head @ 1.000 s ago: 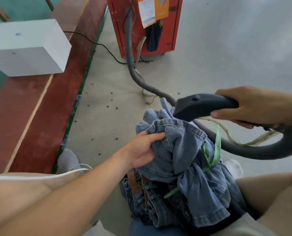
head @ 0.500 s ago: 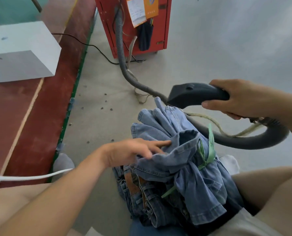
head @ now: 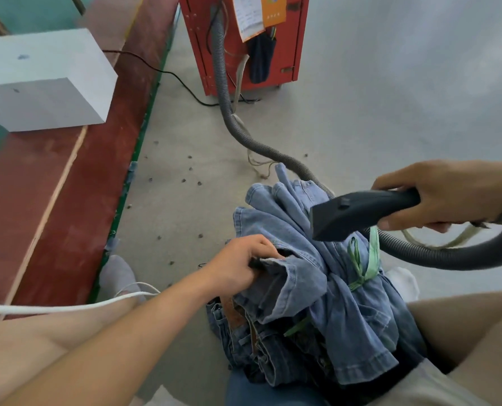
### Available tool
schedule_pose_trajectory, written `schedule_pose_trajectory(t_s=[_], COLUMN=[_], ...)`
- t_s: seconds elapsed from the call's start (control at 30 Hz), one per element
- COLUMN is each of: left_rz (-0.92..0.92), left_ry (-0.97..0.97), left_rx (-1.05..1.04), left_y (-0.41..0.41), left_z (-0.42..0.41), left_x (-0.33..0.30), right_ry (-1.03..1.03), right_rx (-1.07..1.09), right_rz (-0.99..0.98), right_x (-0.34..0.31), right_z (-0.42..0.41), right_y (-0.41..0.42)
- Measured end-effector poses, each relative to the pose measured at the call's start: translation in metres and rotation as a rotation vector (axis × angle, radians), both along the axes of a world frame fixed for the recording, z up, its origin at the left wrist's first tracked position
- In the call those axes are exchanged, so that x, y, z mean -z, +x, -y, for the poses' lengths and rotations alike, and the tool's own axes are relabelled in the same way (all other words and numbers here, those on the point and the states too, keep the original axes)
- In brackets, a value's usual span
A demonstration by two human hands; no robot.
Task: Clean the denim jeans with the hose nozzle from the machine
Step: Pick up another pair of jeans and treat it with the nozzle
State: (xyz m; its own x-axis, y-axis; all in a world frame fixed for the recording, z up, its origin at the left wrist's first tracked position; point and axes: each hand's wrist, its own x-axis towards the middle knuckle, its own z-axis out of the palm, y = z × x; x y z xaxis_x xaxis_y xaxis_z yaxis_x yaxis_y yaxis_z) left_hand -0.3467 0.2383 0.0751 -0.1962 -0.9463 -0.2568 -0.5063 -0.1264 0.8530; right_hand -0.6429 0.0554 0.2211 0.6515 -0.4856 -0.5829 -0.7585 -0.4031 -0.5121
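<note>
Jeans [head: 311,291]: bundled on floor between knees, tied with green strap [head: 367,259]. Left hand [head: 241,266] grips a denim fold. Right hand [head: 437,194] clasps nozzle [head: 358,213], mouth just above jeans; hose [head: 229,112] trails to red machine [head: 244,42].

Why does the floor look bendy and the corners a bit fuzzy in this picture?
Head view: the wide-angle lens curves straight lines, so the red platform edge bows; the arms near the bottom edge look stretched and soft; the light is even daylight with only faint shadows on the grey floor; the jeans and black nozzle in the middle are sharpest.
</note>
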Motion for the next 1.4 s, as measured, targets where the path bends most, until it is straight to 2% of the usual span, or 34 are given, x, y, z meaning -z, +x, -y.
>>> schedule_pose_trajectory(t_s=[0.13, 0.23, 0.33, 0.43, 0.5, 0.57, 0.67, 0.73, 0.83, 0.87, 0.9, 0.97, 1.07, 1.1, 1.13, 1.17, 1.2, 1.23, 1.27, 1.4], left_rz=[-0.201, -0.344, -0.465, -0.421, -0.354, -0.367, -0.311, -0.18, 0.132, 0.224, 0.304, 0.435, 0.669, 0.744, 0.751, 0.637, 0.44, 0.249, 0.157, 0.267], left_ry=[0.194, 0.354, 0.473, 0.492, 0.376, 0.277, 0.452, 0.601, 0.598, 0.583, 0.575, 0.601, 0.609, 0.551, 0.462, 0.382, 0.319, 0.278, 0.257, 0.117], left_rx=[-0.368, -0.482, -0.56, -0.543, -0.362, -0.014, 0.51, 0.695, 0.896, 0.891, 0.795, 0.472, 0.155, 0.048, -0.058, -0.175, -0.251, -0.25, -0.162, 0.296], left_y=[0.0, -0.004, -0.007, -0.01, -0.014, -0.022, -0.047, -0.061, -0.07, -0.068, -0.062, -0.035, 0.032, 0.05, 0.063, 0.065, 0.058, 0.046, 0.028, -0.055], left_z=[-0.005, -0.007, -0.008, -0.008, -0.014, -0.024, -0.04, -0.052, -0.065, -0.064, -0.057, -0.03, 0.01, 0.017, 0.022, 0.023, 0.022, 0.021, 0.019, -0.029], left_x=[0.002, -0.001, -0.012, -0.025, -0.044, -0.061, -0.061, -0.045, -0.028, -0.026, -0.024, -0.024, -0.032, -0.033, -0.031, -0.03, -0.032, -0.036, -0.039, -0.02], right_ry=[0.03, -0.093, -0.175, -0.24, -0.265, -0.292, -0.287, -0.272, -0.257, -0.252, -0.248, -0.254, -0.284, -0.298, -0.312, -0.325, -0.333, -0.339, -0.342, -0.337], right_rx=[-0.23, -0.334, -0.226, 0.014, 0.125, 0.162, 0.141, 0.111, 0.078, 0.073, 0.073, 0.069, 0.068, 0.063, 0.055, 0.043, 0.033, 0.029, 0.032, 0.043], right_rz=[-0.04, 0.021, 0.15, 0.283, 0.312, 0.285, 0.224, 0.188, 0.187, 0.193, 0.202, 0.225, 0.226, 0.212, 0.196, 0.178, 0.164, 0.156, 0.155, 0.152], right_x=[0.01, 0.025, 0.022, 0.008, 0.002, 0.0, 0.002, 0.007, 0.013, 0.013, 0.013, 0.012, 0.017, 0.018, 0.019, 0.019, 0.019, 0.019, 0.019, 0.019], right_z=[-0.025, -0.048, -0.048, -0.03, -0.018, -0.011, -0.01, -0.013, -0.016, -0.016, -0.016, -0.017, -0.016, -0.015, -0.015, -0.015, -0.015, -0.016, -0.016, -0.014], right_y=[0.023, 0.051, 0.061, 0.054, 0.043, 0.033, 0.028, 0.03, 0.032, 0.033, 0.034, 0.034, 0.036, 0.038, 0.041, 0.043, 0.044, 0.045, 0.044, 0.046])
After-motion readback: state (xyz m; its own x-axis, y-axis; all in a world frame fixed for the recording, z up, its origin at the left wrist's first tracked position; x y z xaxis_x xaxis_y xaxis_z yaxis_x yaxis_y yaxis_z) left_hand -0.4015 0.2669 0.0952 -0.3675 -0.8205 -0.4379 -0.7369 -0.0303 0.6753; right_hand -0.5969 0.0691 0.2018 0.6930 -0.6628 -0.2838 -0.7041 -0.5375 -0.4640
